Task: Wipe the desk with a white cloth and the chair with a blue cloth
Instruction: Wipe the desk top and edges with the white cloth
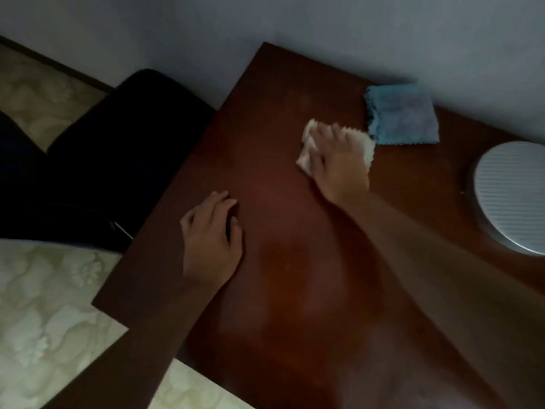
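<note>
**Two hands on desk, white cloth under right one**

Two cloths up on brown desk (265,290). White cloth (365,146) lying flat near far side, pressed down by right hand (339,163). Fingers spread out straight over cloth, not curled round it. Bits of cloth poking out past fingers, at left and at right.

Blue cloth (402,115) folded into a square, lying just beside white cloth, close to wall (324,25). Corners of both cloths almost touching. No hand on blue one.

Left hand (211,234) resting on desk, nearer to body, well apart from both cloths. Fingers a little bent, holding nothing.

Round grey ribbed thing (513,196) at right edge of desk, maybe a lid or a dish; cannot tell if anything inside.

Black chair (124,149) standing to left of desk, seat partly tucked under edge. Pale patterned floor (53,320) below. Very dim and a bit blurry all over.
</note>
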